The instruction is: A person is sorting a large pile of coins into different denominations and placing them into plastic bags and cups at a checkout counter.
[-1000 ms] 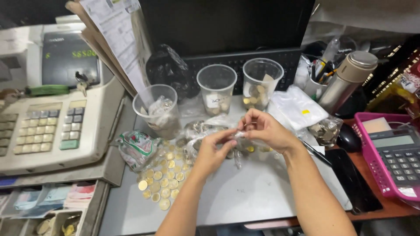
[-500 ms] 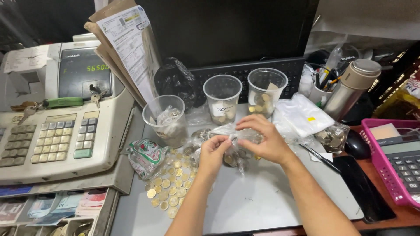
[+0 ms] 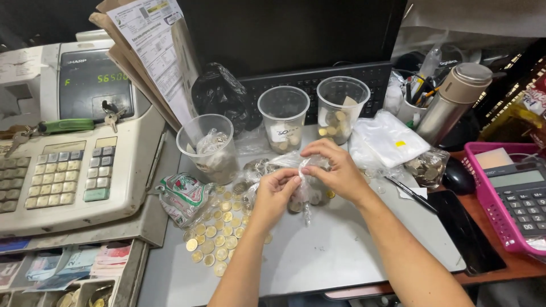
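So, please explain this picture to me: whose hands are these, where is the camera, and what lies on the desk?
The camera sits on a person's head and looks down at that person's own bare hands. The left hand and the right hand together pinch a small clear plastic bag with coins inside. Below it lie loose gold-coloured coins on the grey desk. Behind stand three clear plastic cups. A cash register is on the left side, and a pink calculator on the right side.

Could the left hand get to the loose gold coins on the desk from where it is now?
Probably yes. The left hand pinches the small clear bag just beside the gold coins, with nothing between them, though it would need to let go of the bag.
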